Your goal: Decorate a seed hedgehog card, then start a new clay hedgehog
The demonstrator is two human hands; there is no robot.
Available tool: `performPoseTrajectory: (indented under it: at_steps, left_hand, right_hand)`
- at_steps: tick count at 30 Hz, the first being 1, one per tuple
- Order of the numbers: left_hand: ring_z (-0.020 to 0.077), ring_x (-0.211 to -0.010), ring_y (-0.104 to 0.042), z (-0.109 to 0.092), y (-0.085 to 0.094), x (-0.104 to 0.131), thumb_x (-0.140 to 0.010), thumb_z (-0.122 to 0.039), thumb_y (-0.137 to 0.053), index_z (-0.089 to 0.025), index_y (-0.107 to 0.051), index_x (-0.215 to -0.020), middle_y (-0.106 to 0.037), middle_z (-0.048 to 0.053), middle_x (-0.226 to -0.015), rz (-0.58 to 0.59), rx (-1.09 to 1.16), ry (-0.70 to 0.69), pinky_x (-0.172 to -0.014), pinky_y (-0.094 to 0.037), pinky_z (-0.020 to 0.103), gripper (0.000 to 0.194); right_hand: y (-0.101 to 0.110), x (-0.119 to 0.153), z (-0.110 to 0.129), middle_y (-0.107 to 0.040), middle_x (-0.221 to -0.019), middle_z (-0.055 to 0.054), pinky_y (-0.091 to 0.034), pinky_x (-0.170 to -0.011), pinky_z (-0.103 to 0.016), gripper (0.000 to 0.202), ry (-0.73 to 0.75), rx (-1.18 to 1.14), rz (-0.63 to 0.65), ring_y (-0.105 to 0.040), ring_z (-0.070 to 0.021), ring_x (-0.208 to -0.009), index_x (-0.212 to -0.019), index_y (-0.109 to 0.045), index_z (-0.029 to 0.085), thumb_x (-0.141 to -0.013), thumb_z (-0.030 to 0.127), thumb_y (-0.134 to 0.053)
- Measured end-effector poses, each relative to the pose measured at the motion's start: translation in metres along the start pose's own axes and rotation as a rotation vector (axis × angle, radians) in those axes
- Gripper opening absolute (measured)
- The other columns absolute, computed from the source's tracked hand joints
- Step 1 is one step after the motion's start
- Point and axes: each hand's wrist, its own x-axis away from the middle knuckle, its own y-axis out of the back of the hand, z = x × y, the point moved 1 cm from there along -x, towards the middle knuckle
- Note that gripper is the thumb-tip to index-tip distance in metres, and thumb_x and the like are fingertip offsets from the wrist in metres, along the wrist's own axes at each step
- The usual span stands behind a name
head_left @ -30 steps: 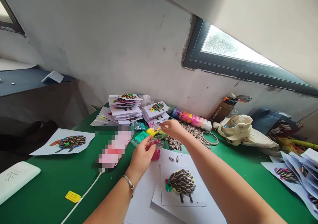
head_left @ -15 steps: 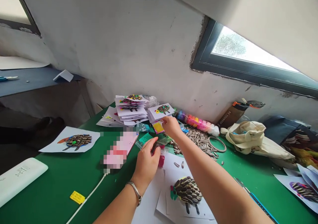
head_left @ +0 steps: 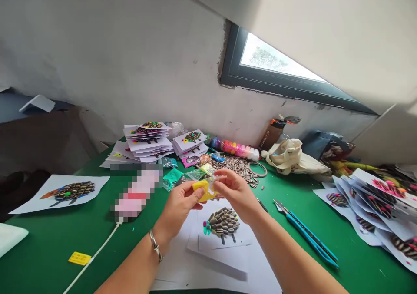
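Observation:
A small yellow packet of modelling clay (head_left: 204,191) in see-through wrapping is raised above the table between both hands. My left hand (head_left: 174,209), with a silver bracelet at its wrist, grips its left side between thumb and fingers. The thumb and fingers of my right hand (head_left: 237,196) pinch the wrapping on the right. Below them a sunflower-seed hedgehog picture (head_left: 224,221) with a green and pink face lies on white paper sheets (head_left: 218,259). Beyond the hands are a green clay packet (head_left: 172,177) and loose sunflower seeds (head_left: 236,166).
Stacked seed pictures (head_left: 148,146) stand at the back, with more pictures (head_left: 374,211) at the right. Blue-handled tweezers (head_left: 309,235) lie on the green table. A pixelated device (head_left: 138,194) with a white cable, a bottle (head_left: 272,133) and a cloth bag (head_left: 286,157) also lie around.
My right hand has come back from the clay packets, bringing the yellow one nearer. My left hand, empty before, now grips it too. The view has turned to the right.

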Motion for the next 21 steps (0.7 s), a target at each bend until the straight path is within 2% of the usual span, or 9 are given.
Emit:
performPoseTrajectory:
  at_steps: [3, 8, 12, 16, 21]
  left_hand:
    - [0.0180, -0.076, -0.068, 0.003, -0.007, 0.001, -0.075, -0.044, -0.071, -0.016, -0.067, -0.097, -0.071, 0.007, -0.094, 0.019, 0.016, 0.032, -0.064, -0.052, 0.025, 0.036]
    - [0.0173, -0.076, -0.067, 0.009, -0.014, 0.001, -0.077, -0.043, -0.070, -0.016, -0.067, -0.096, -0.070, 0.006, -0.091, 0.071, -0.015, 0.053, -0.063, -0.051, 0.025, 0.033]
    - [0.0168, -0.074, -0.067, 0.017, -0.015, -0.001, -0.076, -0.041, -0.071, -0.016, -0.067, -0.097, -0.070, 0.005, -0.088, 0.075, -0.046, 0.060, -0.063, -0.052, 0.025, 0.033]
    - [0.0166, -0.071, -0.066, 0.022, -0.017, -0.005, -0.074, -0.041, -0.073, -0.016, -0.068, -0.096, -0.070, 0.004, -0.083, 0.071, -0.070, 0.065, -0.061, -0.052, 0.025, 0.033]
    - [0.0163, -0.070, -0.064, 0.018, -0.023, -0.002, -0.073, -0.040, -0.074, -0.015, -0.069, -0.090, -0.069, 0.005, -0.081, 0.096, -0.066, 0.069, -0.059, -0.051, 0.024, 0.031]
  right_hand:
    - [0.016, 0.026, -0.005, -0.061, -0.086, -0.001, -0.054, -0.068, -0.031, 0.036, -0.010, -0.008, -0.102, -0.061, -0.0155, -0.078, -0.109, -0.054, 0.022, -0.079, 0.040, -0.065]
    - [0.027, 0.054, -0.021, -0.060, -0.084, -0.002, -0.051, -0.068, -0.030, 0.028, 0.035, 0.030, -0.123, -0.059, -0.0141, -0.071, -0.100, -0.058, 0.020, -0.081, 0.040, -0.063]
    - [0.025, 0.058, -0.035, -0.060, -0.085, -0.002, -0.049, -0.070, -0.029, 0.024, 0.039, 0.071, -0.131, -0.058, -0.0151, -0.075, -0.098, -0.058, 0.021, -0.082, 0.038, -0.062]
    - [0.026, 0.056, -0.037, -0.057, -0.083, -0.001, -0.045, -0.067, -0.026, 0.017, 0.040, 0.109, -0.105, -0.054, -0.0136, -0.074, -0.091, -0.059, 0.020, -0.081, 0.034, -0.062]
    - [0.024, 0.057, -0.035, -0.055, -0.089, 0.000, -0.039, -0.058, -0.022, 0.024, -0.048, -0.040, -0.073, -0.048, -0.0103, -0.067, -0.100, -0.056, 0.022, -0.079, 0.031, -0.063]
